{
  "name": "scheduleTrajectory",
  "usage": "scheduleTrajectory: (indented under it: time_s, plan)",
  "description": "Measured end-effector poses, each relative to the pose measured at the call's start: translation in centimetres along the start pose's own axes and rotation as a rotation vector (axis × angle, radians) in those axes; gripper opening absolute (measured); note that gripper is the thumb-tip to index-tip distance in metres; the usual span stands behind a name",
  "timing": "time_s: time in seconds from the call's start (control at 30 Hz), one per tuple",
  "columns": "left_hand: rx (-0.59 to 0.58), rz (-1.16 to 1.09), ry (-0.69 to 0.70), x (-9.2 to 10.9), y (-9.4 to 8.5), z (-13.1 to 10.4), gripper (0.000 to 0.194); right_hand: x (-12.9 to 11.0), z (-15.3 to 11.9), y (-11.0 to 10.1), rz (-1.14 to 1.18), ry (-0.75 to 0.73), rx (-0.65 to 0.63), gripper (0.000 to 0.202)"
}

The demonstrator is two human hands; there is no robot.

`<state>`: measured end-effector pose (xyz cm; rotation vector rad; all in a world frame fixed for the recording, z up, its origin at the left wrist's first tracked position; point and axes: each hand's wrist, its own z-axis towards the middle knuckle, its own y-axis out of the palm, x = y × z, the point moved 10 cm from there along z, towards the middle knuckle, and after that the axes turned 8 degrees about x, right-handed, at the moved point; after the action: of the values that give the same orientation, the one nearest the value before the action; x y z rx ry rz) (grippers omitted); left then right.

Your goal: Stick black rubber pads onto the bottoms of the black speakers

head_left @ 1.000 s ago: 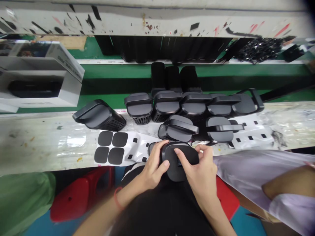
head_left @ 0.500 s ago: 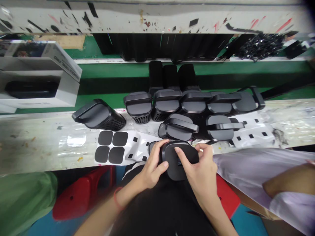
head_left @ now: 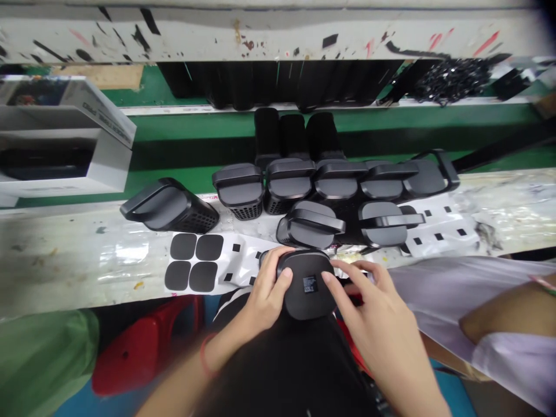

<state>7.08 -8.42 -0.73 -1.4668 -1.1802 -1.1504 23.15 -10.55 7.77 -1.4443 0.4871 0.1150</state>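
My left hand point(head_left: 267, 286) is wrapped round the left side of a black speaker point(head_left: 299, 310), its thumb lying on the rounded square base that faces me. A dark pad point(head_left: 295, 272) covers that base, with a small printed label point(head_left: 310, 284) showing in a cutout. At the base's right edge is my right hand point(head_left: 369, 295), fingers apart and thumb tip close to or touching the rim. To the left lies a white sheet point(head_left: 230, 260) with several black rounded pads point(head_left: 209, 247) on it. The speaker's far end is hidden.
Several black handled speakers point(head_left: 289, 185) stand in rows just beyond my hands, one tilted speaker point(head_left: 167, 205) at left. An open white box point(head_left: 108, 168) stands at far left. A second sheet point(head_left: 438, 234) lies right. A person's pale sleeve point(head_left: 434, 284) is close on the right.
My right hand has moved off the pad to the right edge of the speaker, and its fingers have spread. The pad now lies flat, and the label shows in full.
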Motion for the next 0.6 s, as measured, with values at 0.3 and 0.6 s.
scheduleTrajectory:
  time_s: [0.3,0.6]
  plan:
    - [-0.029,-0.056,-0.027,-0.5,-0.6,0.1,0.036,4.6,-3.0,5.2,0.316,0.278,-0.267,0.114]
    - [-0.166,-0.187,-0.103,-0.8,-1.7,-0.2,0.076,0.6,-3.7,9.3,0.998,0.269,-0.691,0.068]
